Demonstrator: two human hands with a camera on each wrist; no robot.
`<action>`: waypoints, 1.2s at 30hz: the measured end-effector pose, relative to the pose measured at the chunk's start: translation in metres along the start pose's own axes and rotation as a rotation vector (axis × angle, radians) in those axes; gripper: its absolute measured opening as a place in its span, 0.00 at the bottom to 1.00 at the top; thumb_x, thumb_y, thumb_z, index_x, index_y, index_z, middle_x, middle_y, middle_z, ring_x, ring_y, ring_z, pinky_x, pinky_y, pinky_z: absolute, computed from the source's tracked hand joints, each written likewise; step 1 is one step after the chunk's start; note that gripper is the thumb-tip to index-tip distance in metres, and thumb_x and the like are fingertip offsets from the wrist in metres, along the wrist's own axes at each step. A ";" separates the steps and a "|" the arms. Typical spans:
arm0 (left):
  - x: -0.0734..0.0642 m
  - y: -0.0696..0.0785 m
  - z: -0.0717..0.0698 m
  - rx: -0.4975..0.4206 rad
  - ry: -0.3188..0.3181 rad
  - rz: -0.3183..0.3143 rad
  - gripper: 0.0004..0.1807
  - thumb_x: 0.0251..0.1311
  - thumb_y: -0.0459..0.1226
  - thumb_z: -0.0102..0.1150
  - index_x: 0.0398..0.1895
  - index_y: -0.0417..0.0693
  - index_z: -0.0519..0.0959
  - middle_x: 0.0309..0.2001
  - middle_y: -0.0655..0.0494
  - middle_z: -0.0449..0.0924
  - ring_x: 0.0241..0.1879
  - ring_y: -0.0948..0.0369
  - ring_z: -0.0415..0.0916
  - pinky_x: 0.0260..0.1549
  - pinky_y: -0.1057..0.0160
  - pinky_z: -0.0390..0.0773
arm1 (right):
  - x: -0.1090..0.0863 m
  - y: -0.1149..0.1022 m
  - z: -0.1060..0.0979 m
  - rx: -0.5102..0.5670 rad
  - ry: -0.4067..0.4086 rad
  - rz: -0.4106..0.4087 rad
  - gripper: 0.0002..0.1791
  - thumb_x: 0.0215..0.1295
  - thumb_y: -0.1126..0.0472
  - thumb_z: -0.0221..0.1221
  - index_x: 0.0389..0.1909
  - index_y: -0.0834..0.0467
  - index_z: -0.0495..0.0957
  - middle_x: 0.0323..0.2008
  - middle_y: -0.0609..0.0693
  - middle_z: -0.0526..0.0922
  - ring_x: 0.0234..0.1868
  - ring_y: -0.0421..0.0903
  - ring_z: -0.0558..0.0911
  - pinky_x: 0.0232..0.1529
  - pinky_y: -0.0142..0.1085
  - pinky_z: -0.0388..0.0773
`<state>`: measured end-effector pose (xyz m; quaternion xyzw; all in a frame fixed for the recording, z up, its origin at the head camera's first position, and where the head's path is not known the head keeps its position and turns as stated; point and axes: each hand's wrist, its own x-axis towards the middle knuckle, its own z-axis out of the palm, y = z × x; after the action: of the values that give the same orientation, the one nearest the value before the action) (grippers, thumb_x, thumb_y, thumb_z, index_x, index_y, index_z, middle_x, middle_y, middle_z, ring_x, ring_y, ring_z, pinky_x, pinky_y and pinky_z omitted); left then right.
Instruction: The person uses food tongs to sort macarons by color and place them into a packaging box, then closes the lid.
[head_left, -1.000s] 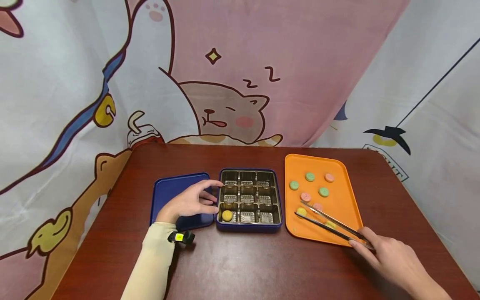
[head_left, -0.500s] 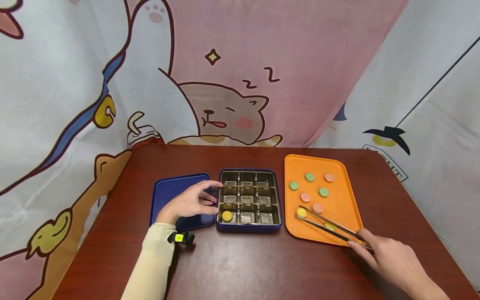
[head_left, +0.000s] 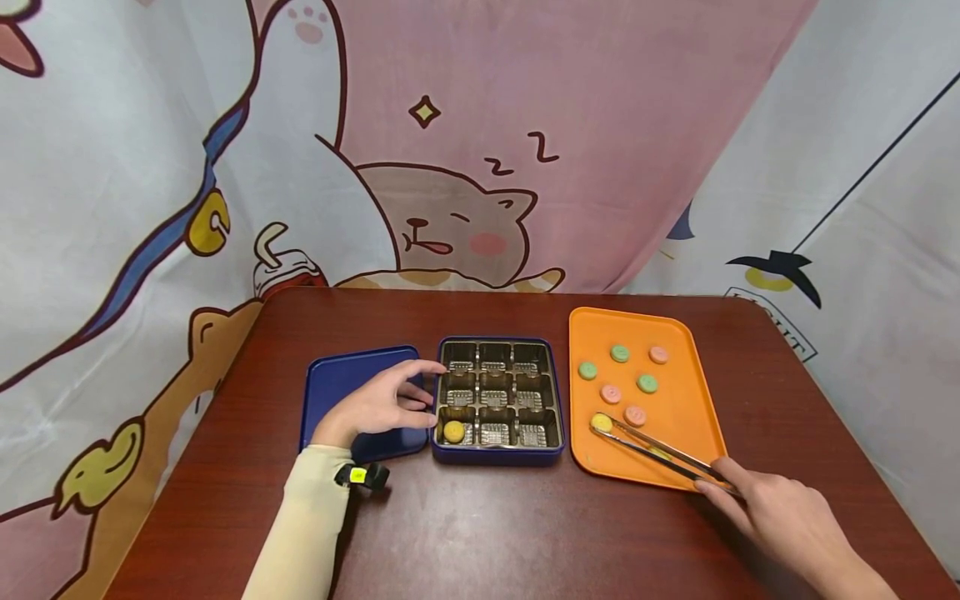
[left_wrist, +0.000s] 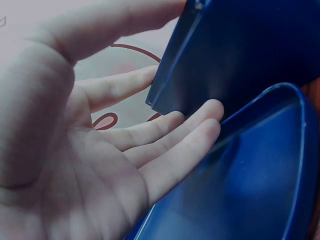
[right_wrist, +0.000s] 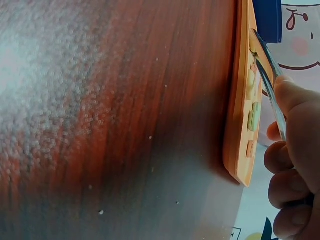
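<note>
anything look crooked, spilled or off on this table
Nothing looks clearly spilled or damaged. Mildly askew: the blue rectangular lid, left of the blue square compartmented box, and the orange round-cornered tray on its right are turned slightly different ways, so neither lines up with the box.

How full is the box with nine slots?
Nearly empty: the box has one yellow cookie in its near-left slot; the other eight show bare bottoms.

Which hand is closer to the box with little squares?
The left hand: it's at the left side of the box. The right hand is farther off, to the right, holding tongs over the orange tray.
</note>
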<state>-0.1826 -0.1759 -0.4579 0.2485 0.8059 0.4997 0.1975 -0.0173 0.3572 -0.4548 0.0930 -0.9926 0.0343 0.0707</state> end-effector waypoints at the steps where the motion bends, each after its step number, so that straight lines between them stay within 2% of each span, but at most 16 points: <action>1: 0.000 0.000 0.000 0.000 0.000 -0.001 0.41 0.60 0.39 0.78 0.76 0.52 0.70 0.76 0.48 0.65 0.59 0.49 0.82 0.59 0.47 0.83 | 0.000 0.000 0.000 0.001 0.010 -0.005 0.16 0.68 0.41 0.68 0.32 0.42 0.72 0.14 0.35 0.56 0.17 0.35 0.58 0.16 0.35 0.55; 14: -0.001 0.001 0.000 -0.011 0.001 -0.003 0.41 0.60 0.39 0.78 0.76 0.51 0.70 0.76 0.48 0.64 0.59 0.49 0.82 0.59 0.47 0.83 | 0.001 0.000 0.004 0.008 0.051 -0.016 0.17 0.68 0.43 0.70 0.31 0.42 0.71 0.14 0.36 0.55 0.16 0.36 0.55 0.16 0.34 0.53; 19: -0.001 0.002 0.000 -0.016 -0.001 -0.001 0.41 0.60 0.39 0.78 0.76 0.51 0.70 0.76 0.47 0.64 0.59 0.48 0.82 0.59 0.47 0.83 | 0.000 0.000 0.006 0.006 0.042 -0.002 0.18 0.68 0.42 0.69 0.30 0.42 0.70 0.14 0.36 0.55 0.15 0.35 0.55 0.16 0.33 0.52; 36: 0.000 0.003 0.000 -0.013 0.000 -0.009 0.41 0.60 0.39 0.78 0.76 0.51 0.70 0.76 0.47 0.64 0.59 0.49 0.82 0.59 0.47 0.83 | 0.003 0.000 0.002 0.044 0.115 -0.019 0.17 0.68 0.47 0.70 0.31 0.43 0.70 0.14 0.36 0.54 0.15 0.36 0.55 0.15 0.34 0.51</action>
<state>-0.1818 -0.1752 -0.4552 0.2436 0.8037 0.5040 0.2016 -0.0202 0.3561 -0.4566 0.1016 -0.9849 0.0607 0.1261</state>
